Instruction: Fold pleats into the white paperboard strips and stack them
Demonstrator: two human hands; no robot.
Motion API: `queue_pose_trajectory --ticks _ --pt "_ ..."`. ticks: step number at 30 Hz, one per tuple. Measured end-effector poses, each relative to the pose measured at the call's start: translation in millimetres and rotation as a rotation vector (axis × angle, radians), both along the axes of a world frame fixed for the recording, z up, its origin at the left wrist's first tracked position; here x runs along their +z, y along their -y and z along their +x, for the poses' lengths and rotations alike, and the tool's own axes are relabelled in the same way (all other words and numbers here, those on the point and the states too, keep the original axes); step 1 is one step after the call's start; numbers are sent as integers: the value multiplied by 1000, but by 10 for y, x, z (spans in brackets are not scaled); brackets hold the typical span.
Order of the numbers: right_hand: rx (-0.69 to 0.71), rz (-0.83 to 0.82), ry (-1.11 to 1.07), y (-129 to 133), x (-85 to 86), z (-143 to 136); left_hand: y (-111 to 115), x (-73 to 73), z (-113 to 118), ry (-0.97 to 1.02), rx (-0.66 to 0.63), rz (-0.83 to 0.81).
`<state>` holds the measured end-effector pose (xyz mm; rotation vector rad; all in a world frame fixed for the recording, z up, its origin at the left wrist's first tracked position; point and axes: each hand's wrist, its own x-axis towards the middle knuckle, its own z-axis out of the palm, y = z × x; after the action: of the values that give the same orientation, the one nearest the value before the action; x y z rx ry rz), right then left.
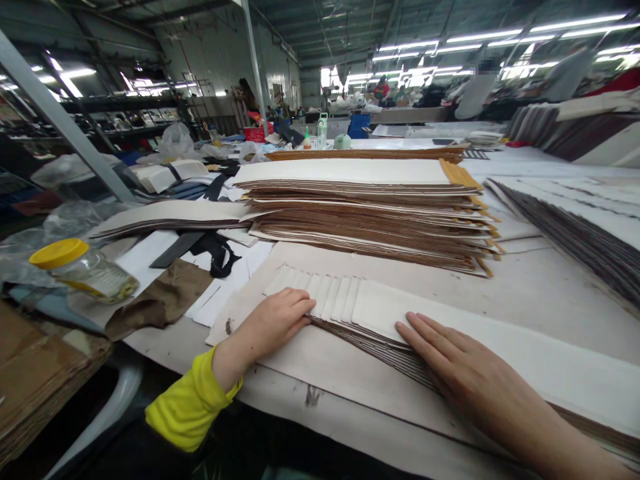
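Observation:
A stack of long white strips with brown undersides (493, 333) lies across the table in front of me, its left ends fanned out in narrow steps. My left hand (274, 325) is closed at the near edge of the fanned ends, fingers together, thumb side against the strips. Flat on the stack's near side rests my right hand (457, 360), its fingers stretched out towards the steps. Whether the strips are cloth or a stiffer sheet I cannot tell. Just behind them stands a tall pile of similar strips (370, 223) with orange-yellow right ends.
To the left are a yellow-lidded clear jar (93, 270), a brown cloth piece (163, 297) and black scraps (217, 253). More layered strips (575, 227) lie at the right. A metal post (65, 107) rises at the left. People stand in the background.

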<state>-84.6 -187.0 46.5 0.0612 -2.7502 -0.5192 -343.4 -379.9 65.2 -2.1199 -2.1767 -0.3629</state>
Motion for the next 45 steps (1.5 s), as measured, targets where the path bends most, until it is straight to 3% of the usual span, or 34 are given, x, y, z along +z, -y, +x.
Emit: queue_pose_trajectory --ticks 4,8,16,25,36,39,45 --pt "0 -27 -25 -5 -73 33 -8 -28 -95 -182 -124 6" --pt "8 -61 -36 -1 -108 20 36 -42 -184 -219 -165 -8" --pt "46 -141 -41 81 -140 -327 275 -45 -405 -159 -50 35" --pt "79 -156 -35 86 -34 -406 411 28 -501 190 123 60" --pt "120 -103 -5 -10 31 -457 354 -6 -492 156 158 56" --pt "130 -85 -19 -10 51 -475 360 -20 -476 96 163 70" --pt "144 -100 -56 -14 50 -470 403 -55 -443 -309 52 63"
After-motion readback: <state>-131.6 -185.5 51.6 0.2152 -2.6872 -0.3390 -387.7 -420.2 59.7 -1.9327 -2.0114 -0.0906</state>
